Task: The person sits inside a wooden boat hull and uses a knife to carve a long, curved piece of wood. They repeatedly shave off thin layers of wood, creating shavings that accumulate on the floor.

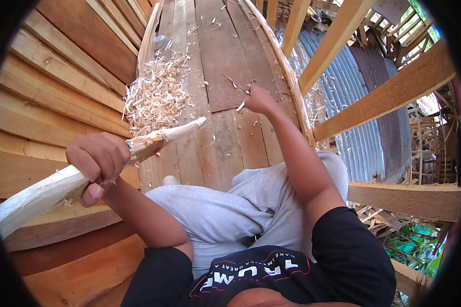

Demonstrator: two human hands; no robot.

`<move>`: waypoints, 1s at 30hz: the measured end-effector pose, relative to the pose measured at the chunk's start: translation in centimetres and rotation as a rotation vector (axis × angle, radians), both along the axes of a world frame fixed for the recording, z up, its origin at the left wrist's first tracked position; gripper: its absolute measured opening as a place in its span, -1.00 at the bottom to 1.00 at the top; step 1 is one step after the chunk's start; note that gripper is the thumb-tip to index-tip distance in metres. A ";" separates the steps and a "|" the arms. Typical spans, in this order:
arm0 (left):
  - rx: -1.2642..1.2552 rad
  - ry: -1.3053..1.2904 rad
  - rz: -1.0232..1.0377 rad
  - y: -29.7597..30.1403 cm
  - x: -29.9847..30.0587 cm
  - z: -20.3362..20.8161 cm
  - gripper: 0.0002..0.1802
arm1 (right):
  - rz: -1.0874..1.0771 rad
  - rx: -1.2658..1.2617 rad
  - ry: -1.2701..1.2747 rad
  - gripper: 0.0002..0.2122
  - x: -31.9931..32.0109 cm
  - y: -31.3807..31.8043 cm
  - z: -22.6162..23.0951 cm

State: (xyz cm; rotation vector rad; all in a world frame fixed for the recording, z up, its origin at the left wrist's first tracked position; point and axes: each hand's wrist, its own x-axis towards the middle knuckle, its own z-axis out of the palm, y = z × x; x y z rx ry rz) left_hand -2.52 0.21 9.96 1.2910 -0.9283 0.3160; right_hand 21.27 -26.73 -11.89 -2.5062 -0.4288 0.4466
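Two hands, both full. Left hand (98, 158), 9 o'clock: one, fist closed round one wooden stick (46, 192), thumb on the near side. Right hand (260, 100), 1 o'clock: one, fist narrow round the handle of one knife (234, 83); handle mostly hidden, thin pointed blade aimed toward 11 o'clock. Blade and stick are apart.

Stick: pale, peeled, faceted, slightly bent; thick end out at 8 o'clock, tapered tip just off centre toward 11 o'clock. One rough brown patch between hand and tip.

One main heap of shavings (158, 94), 10 o'clock: cream, thin, curled, too many to count; loose bits scattered toward 12. One small round greyish container (161, 42), 11 o'clock, just beyond the heap, material unclear.

Floor (217, 148): flat brown wooden boards, several, worn, dark seams, running toward 12. Plank wall (61, 66), 9 to 11 o'clock: many long boards, tan to reddish, visible grain. One pale rounded wooden strip (284, 56) edges the floor at 1 o'clock. At least four squared timbers (384, 92) across 1 to 4 o'clock, sawn faces. Past them, corrugated metal sheets (338, 97), ridged, bluish grey plus a rusty brown stretch, 2 o'clock.

Near side: one pair of grey trousers (210, 210), soft creased cloth, and one black shirt (353, 250), 4 to 7 o'clock.
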 end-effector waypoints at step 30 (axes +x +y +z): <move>-0.226 -0.045 0.272 3.1 -3.3 -1.3 -0.79 | -1.229 0.918 -0.044 -0.81 5.3 7.3 -2.5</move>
